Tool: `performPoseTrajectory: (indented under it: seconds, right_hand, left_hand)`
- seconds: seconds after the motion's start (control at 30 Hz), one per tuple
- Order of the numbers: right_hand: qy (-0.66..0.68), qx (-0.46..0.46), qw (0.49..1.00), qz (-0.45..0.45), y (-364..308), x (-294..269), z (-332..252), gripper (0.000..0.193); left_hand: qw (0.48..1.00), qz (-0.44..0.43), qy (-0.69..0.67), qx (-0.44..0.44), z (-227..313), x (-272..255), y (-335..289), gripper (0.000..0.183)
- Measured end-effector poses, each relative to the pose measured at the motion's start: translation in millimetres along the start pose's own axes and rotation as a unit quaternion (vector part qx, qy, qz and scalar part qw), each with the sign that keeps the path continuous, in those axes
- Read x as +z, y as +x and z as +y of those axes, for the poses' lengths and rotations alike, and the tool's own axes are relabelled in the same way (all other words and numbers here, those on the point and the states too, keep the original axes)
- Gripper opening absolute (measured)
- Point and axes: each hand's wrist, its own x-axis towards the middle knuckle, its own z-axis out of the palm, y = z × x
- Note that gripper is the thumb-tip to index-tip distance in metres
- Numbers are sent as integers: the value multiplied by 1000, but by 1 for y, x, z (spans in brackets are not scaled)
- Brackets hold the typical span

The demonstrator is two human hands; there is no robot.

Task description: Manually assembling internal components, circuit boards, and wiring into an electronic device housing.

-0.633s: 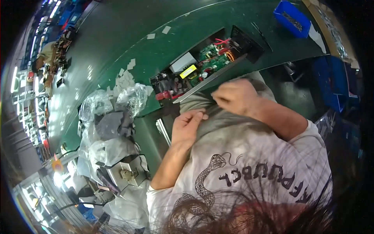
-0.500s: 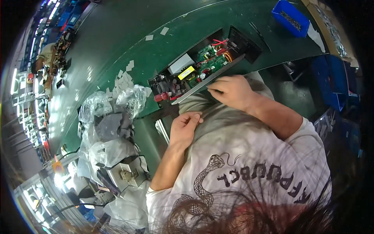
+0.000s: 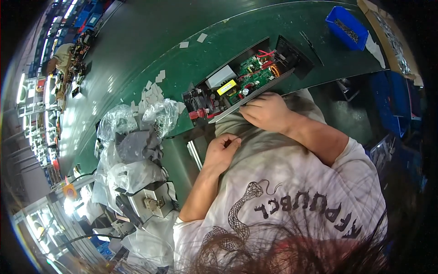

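Note:
An open black metal case (image 3: 242,107) lies slantwise on the green bench in front of me. Inside it are a green circuit board (image 3: 262,81), a yellow-wrapped transformer (image 3: 226,87), a copper coil (image 3: 274,70) and red wires. My right hand (image 3: 267,112) is closed at the near long wall of the case, fingers bent downward and pressed together; whatever they hold is hidden. Nearer my body, below the left end of the case, my left hand (image 3: 221,151) is closed, thumb against the curled forefinger. Anything in that pinch is too small to make out.
A blue bin (image 3: 347,28) of small dark parts stands at the far right beside a cardboard box (image 3: 392,39). Tweezers (image 3: 311,47) lie beyond the case. Clear plastic bags (image 3: 132,176) and white paper pieces (image 3: 152,94) pile up on the left.
The whole view has shifted slightly, bringing the bench lower and rightward in the picture. Against the case, my right hand has moved a little left along its near wall. My left hand remains near my lap.

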Motion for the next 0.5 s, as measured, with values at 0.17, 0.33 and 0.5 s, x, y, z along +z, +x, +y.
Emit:
performPoseTrajectory:
  seconds: [0.17,0.33,0.5]
  right_hand:
    - [-11,-9,1000,17,2,-4,0,13]
    - [-7,7,1000,22,2,3,-1,11]
    - [-24,26,999,12,2,-6,-3,10]
  left_hand:
    - [1000,-7,5,4,0,-2,3,12]
    - [1000,-4,-9,22,-2,-3,4,12]
    - [996,6,51,72,-4,-4,3,11]
